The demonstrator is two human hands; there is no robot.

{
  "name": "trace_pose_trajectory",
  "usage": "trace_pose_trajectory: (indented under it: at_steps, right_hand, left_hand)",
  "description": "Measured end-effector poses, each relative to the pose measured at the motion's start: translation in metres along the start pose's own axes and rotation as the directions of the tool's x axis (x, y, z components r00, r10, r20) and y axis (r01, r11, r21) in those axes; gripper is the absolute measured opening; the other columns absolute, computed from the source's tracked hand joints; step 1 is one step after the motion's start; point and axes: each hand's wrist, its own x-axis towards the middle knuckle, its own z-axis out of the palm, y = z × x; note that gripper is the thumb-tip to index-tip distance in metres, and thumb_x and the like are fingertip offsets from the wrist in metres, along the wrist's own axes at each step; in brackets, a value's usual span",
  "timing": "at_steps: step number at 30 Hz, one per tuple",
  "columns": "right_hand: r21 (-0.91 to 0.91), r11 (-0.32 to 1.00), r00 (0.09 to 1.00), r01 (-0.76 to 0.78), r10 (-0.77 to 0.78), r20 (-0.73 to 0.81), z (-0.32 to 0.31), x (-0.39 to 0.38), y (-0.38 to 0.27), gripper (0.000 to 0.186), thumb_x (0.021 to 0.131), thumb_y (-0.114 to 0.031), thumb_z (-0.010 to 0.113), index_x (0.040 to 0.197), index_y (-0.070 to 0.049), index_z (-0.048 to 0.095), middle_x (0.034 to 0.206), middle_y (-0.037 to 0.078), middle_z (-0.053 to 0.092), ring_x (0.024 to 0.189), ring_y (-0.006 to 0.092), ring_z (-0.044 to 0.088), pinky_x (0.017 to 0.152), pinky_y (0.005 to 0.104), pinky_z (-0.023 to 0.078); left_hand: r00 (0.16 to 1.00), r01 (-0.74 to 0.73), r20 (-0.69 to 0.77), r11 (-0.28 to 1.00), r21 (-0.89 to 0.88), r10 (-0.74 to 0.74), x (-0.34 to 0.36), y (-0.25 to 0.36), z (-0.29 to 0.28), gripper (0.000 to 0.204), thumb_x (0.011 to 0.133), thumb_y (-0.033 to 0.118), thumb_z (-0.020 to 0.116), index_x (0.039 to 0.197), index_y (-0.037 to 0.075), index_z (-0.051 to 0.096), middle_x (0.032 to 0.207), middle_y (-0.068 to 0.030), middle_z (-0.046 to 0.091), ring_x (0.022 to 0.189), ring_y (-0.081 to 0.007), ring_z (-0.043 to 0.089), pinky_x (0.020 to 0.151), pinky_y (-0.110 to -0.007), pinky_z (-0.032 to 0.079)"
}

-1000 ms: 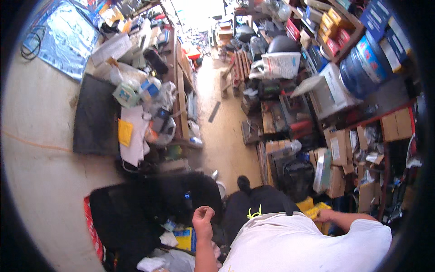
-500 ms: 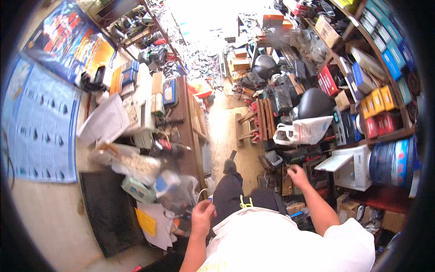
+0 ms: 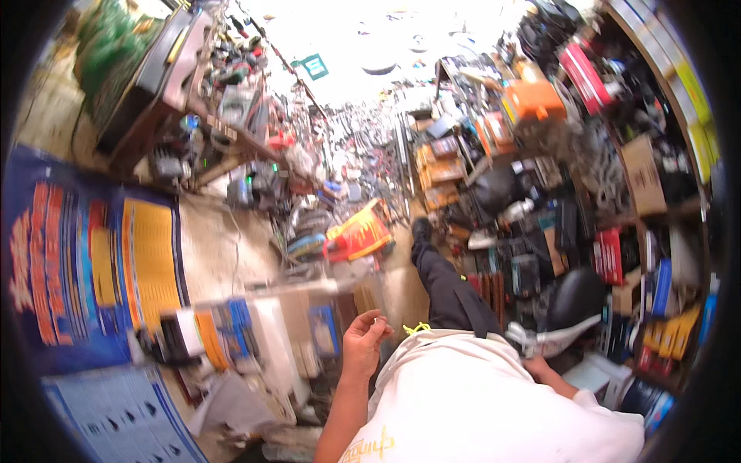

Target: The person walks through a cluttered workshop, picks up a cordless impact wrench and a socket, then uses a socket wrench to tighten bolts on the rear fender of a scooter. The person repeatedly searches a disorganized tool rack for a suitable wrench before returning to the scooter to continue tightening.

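Observation:
My left hand [image 3: 363, 341] is raised in front of the body, fingers pinched together. A tiny pale bit shows at the fingertips, too small to name. My right hand [image 3: 539, 369] hangs low by my right side, close to a white plastic bag [image 3: 552, 338]; its fingers are mostly hidden. Beyond that bag sits a rounded black thing [image 3: 577, 297], like a seat or helmet. To the left of my left hand, a blue-edged box [image 3: 324, 330] stands on the cluttered table.
One dark-trousered leg [image 3: 455, 297] steps forward in a narrow aisle. Left of it lies a red-and-yellow plastic bag [image 3: 359, 234]. Piles of tools and parts flank both sides. An orange case [image 3: 534, 100] tops the right pile; packed shelves [image 3: 679, 208] stand farther right.
The view has moved forward along the aisle, and the goods now appear lower. My right hand has dropped from in front to my side. My left hand remains raised, still pinched.

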Motion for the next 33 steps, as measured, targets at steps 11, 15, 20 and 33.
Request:
trace_pose_trajectory:
  at_steps: [11,15,20,33]
  right_hand:
    - [0.078,0.082,0.089,0.994,-0.991,-0.096,-0.059,-0.067,-0.877,0.034,0.09,-0.023,0.062,0.112,0.003,0.061,0.101,0.013,0.068,0.092,0.0196,0.064,0.084,0.0314,0.049]
    - [0.084,0.111,0.113,0.99,-0.994,-0.011,-0.066,-0.07,-1.032,0.033,0.091,-0.024,0.06,0.112,0.001,0.062,0.104,0.015,0.067,0.095,0.0205,0.064,0.084,0.0323,0.049]
    - [-0.203,0.469,0.437,0.859,-0.88,-0.185,-0.088,0.06,-1.067,0.032,0.089,-0.026,0.061,0.101,0.004,0.062,0.09,0.017,0.067,0.085,0.0237,0.064,0.076,0.0368,0.049]
    - [-0.511,0.74,0.899,0.438,-0.348,0.267,-0.195,0.173,-0.987,0.043,0.076,-0.033,0.071,0.101,0.002,0.069,0.095,0.024,0.069,0.088,0.0345,0.068,0.079,0.0416,0.051]
  left_hand:
    - [0.991,-0.054,-0.111,0.981,0.186,0.076,0.264,0.221,0.126,0.012,0.09,0.01,0.065,0.098,0.002,0.061,0.082,-0.0037,0.063,0.073,-0.0118,0.06,0.069,-0.024,0.05]
    - [0.979,-0.107,-0.137,0.957,0.271,0.149,0.375,0.287,0.178,0.02,0.088,0.006,0.068,0.106,0.001,0.061,0.082,-0.0036,0.062,0.075,-0.0111,0.06,0.077,-0.024,0.049]
    - [0.997,0.06,0.037,0.962,0.266,-0.072,0.564,0.385,0.257,0.027,0.097,0.019,0.057,0.11,-0.004,0.06,0.092,-0.0126,0.068,0.085,-0.0201,0.065,0.083,-0.032,0.052]
    - [0.917,-0.162,-0.37,0.987,-0.01,0.147,0.773,0.574,0.29,0.017,0.086,0.001,0.065,0.103,0.0,0.062,0.085,-0.0059,0.062,0.066,-0.0103,0.055,0.061,-0.021,0.043]
